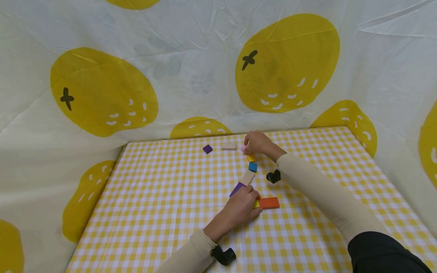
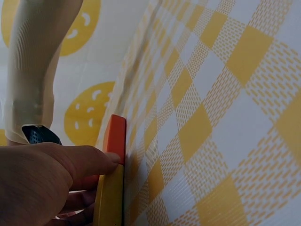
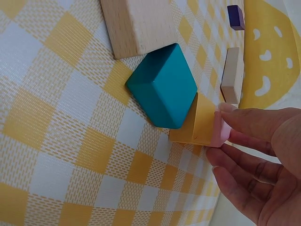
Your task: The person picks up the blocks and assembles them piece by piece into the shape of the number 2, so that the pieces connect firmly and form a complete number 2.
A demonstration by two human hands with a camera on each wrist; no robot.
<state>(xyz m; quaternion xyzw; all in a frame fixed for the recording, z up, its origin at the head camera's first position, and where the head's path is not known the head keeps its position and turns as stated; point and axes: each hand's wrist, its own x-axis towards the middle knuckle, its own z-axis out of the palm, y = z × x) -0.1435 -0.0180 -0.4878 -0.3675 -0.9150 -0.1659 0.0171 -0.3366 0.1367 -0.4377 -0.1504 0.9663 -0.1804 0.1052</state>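
Observation:
My right hand [image 1: 258, 142] pinches a small pink block [image 3: 221, 129] between thumb and fingers, against an orange-yellow block [image 1: 251, 158]. A teal block [image 1: 252, 167] touches that one, and a plain wooden block [image 1: 247, 177] comes after it. A purple block [image 1: 237, 189] lies partly under my left hand [image 1: 240, 204]. This hand grips a yellow block [image 2: 109, 197], mostly hidden from above, its thumb at the seam with an orange-red block [image 1: 269, 203]. Together the blocks form a bent line on the cloth.
A dark purple block [image 1: 207, 149] and a pale wooden block [image 1: 228, 146] lie apart near the table's back edge. Yellow checked cloth covers the table [image 1: 143, 212]. Behind it hangs a white curtain [image 1: 191, 68] with yellow fruit shapes.

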